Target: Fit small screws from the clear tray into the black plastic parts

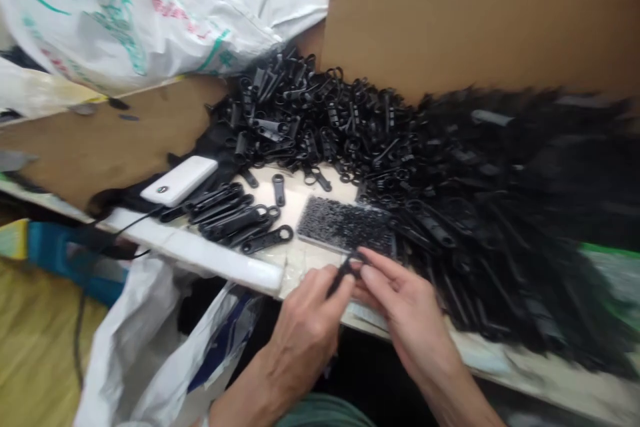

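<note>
A black plastic part with a ring-shaped end (pixel 340 277) is held between my two hands in front of the table edge. My left hand (pixel 311 310) is closed around its body. The fingertips of my right hand (pixel 397 290) pinch it at the ring end. Just beyond my fingers lies a shallow tray (pixel 320 240) filled with many tiny dark pieces. To its left rests a row of similar black ringed parts (pixel 235 217), with a single one (pixel 279 190) standing apart behind them. Fine detail at my fingertips is blurred.
A big heap of black parts (pixel 320 113) lies against a cardboard wall (pixel 475 20); more black parts (pixel 500 233) spread along the right. A white power bank (pixel 180 180) with a cable sits at left. White sacks (pixel 135 13) are behind, and an open white bag (pixel 135 340) hangs below the edge.
</note>
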Demonstrator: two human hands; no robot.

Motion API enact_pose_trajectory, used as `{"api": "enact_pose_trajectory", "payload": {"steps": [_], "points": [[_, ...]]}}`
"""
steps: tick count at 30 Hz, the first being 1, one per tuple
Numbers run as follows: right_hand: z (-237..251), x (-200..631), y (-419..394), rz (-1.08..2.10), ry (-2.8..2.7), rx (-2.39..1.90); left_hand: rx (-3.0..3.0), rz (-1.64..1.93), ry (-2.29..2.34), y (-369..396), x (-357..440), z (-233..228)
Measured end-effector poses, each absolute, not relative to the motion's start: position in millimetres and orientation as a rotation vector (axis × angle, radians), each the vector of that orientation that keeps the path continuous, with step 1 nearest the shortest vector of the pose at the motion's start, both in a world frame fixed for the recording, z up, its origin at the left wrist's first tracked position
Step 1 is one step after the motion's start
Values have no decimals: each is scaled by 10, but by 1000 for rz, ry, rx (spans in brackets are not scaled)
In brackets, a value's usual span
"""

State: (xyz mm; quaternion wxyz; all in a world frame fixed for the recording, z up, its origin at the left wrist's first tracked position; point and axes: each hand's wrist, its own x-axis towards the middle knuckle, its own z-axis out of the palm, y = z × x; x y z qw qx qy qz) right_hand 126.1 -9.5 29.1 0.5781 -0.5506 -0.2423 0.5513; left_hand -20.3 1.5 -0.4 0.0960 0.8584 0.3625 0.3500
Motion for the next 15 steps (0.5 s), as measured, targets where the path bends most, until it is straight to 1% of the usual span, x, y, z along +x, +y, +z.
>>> {"api": "enact_pose_trajectory", "payload": {"steps": [2,4,6,9,12,15], "points": [[340,1281,-14,1273,-737,-1324,2483,1150,1064,57,-175,-48],[430,1373,46,1226,-951,-1396,2464,1166,1018,103,-174,-13],[583,1544,73,1094,-1152,-1515,2498,1177,993,150,-235,83],[910,1927,99,683,-1356,-1749,2564,1215,1100,242,-454,231],[1219,2361,215,249,-1493,-1966,2609,1210,1333,374,-729,294],[1344,2690,449,-66,-1728,-2115,2589,1122,1636,482,-942,322]]}}
